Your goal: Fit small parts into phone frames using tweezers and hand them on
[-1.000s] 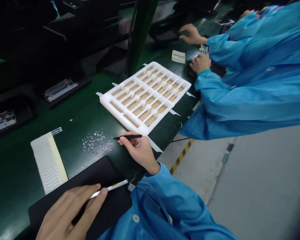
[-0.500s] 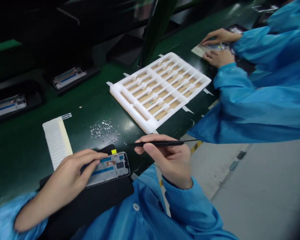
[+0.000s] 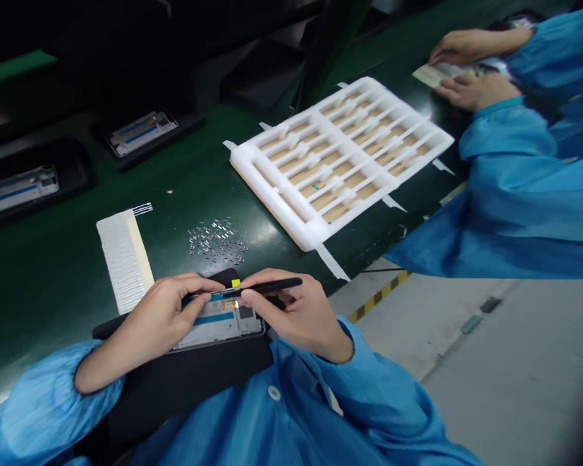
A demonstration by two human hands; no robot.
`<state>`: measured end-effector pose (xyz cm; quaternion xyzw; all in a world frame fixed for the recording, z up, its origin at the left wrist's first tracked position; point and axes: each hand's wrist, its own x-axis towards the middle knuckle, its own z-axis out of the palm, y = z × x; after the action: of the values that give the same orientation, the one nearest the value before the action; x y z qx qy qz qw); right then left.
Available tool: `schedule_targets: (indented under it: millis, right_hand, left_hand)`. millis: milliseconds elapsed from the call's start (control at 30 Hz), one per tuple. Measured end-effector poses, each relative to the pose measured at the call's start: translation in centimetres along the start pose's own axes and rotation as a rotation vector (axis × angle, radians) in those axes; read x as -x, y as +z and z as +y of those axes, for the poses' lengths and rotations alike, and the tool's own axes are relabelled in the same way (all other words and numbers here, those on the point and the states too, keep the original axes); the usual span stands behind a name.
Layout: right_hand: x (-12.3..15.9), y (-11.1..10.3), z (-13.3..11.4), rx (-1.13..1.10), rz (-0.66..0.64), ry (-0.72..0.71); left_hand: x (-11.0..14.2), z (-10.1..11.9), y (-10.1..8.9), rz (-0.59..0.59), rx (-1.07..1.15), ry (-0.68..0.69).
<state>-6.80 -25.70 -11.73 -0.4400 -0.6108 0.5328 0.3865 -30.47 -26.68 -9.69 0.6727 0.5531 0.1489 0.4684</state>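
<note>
My left hand [image 3: 162,317] grips the upper edge of a phone housing [image 3: 214,323], which lies on a black pad [image 3: 184,378]. My right hand [image 3: 291,310] holds black tweezers [image 3: 276,285], their tip reaching across the phone towards my left fingers. A small yellow tag [image 3: 236,283] shows at the phone's far edge. My hands hide the phone's upper part. Just beyond them lies a scattered patch of tiny metal parts [image 3: 217,241] on the green bench [image 3: 189,188].
A white foam tray [image 3: 340,155] with tan cells is taped down beyond the metal parts. A white strip [image 3: 124,259] lies left of them. Phones sit in black holders [image 3: 143,133] at the far left. A co-worker's hands [image 3: 476,71] handle a card [image 3: 440,74] at upper right.
The phone housing now lies on the black pad under my left hand. My right hand has moved from the metal parts to the phone, bringing the tweezers over it.
</note>
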Motion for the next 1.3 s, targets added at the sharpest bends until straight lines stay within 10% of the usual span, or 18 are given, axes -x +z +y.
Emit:
schedule_targets:
  millis: [1300]
  right_hand:
    - [0.4, 0.3, 0.8, 0.07, 0.079, -0.263]
  left_hand:
    - [-0.1, 0.2, 1.8, 0.219, -0.097, -0.037]
